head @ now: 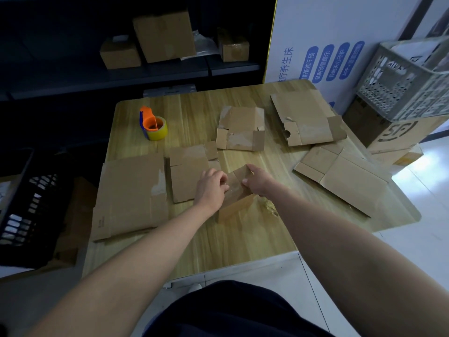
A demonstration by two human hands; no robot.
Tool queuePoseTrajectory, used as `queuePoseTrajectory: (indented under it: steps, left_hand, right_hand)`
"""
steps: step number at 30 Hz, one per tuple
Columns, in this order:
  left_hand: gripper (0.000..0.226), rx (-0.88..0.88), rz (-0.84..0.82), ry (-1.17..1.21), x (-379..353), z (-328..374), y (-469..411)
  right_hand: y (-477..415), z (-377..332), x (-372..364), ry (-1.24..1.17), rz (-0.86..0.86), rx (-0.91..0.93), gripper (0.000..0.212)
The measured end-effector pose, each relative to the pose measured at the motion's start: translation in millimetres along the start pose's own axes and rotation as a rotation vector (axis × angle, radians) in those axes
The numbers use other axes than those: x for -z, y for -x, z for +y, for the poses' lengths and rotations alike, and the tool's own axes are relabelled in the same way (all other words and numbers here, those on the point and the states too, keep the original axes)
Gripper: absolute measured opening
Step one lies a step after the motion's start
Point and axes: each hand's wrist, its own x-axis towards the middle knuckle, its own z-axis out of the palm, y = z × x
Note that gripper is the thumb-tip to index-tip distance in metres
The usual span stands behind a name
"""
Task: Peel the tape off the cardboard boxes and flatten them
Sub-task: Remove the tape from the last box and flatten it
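A small brown cardboard box (237,201) stands upright near the middle of the wooden table (243,239). My left hand (211,186) grips its left top edge, fingers curled onto the taped top. My right hand (258,181) holds the right top corner, thumb on the top face. Clear tape on the top is barely visible between my hands. Flattened boxes lie around: a large one (131,195) at the left, one (188,171) just behind my left hand, one (240,128) in the middle far side, and two (306,117) (345,176) at the right.
An orange tape dispenser (153,125) with a yellowish roll sits at the table's far left. A black crate (26,215) stands left of the table, a grey crate (408,81) on boxes at the right. Taped boxes (165,35) rest on the dark shelf behind.
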Motion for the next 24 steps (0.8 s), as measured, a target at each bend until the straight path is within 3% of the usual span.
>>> queuePoseTrajectory:
  steps: [6, 20, 24]
  left_hand:
    - [0.024, -0.07, 0.119, -0.067, -4.2, -0.5, 13.7]
    - [0.011, -0.027, 0.024, -0.062, 4.5, 7.7, 8.6]
    - [0.021, 0.0, 0.072, -0.123, 3.9, 3.4, 13.3]
  right_hand:
    - [-2.9, 3.9, -2.7, 0.011, 0.006, 0.005, 0.062]
    - [-9.5, 3.1, -5.7, -0.006, 0.007, -0.029, 0.063]
    - [-10.0, 3.8, -6.5, -0.015, 0.01, -0.036, 0.062]
